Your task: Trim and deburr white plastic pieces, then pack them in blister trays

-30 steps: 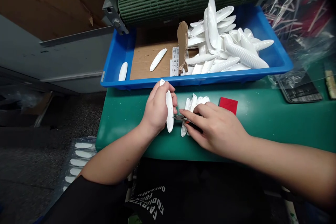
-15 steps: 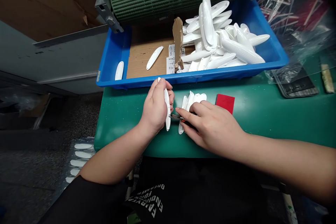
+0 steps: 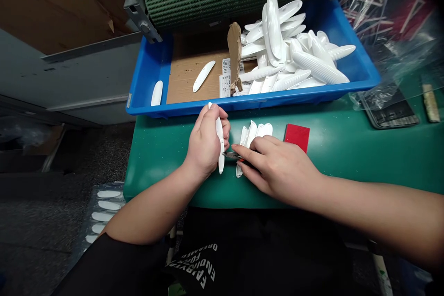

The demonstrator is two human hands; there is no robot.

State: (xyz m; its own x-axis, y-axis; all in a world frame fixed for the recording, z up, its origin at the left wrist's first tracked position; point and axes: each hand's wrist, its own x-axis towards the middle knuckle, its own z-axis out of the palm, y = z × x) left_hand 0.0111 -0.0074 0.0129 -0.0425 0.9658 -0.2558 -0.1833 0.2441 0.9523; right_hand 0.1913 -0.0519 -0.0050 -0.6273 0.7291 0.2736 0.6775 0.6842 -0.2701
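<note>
I watch the left hand (image 3: 204, 143) clasp a white piece (image 3: 221, 147) — length crosswise to pliers (image 3: 230, 154) pinched in the right hand (image 3: 277, 164), tips seemingly touching.

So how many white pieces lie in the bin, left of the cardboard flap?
2: a piece on the flat cardboard, another piece leftmost in the bin. Some may be hidden.

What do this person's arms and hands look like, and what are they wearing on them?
The left hand and right hand are human and ungloved, with no rings or watch visible. A plain black sleeve ends near the left elbow; no sleeve shows on the right arm. The black garment at the lap has white lettering.
</note>
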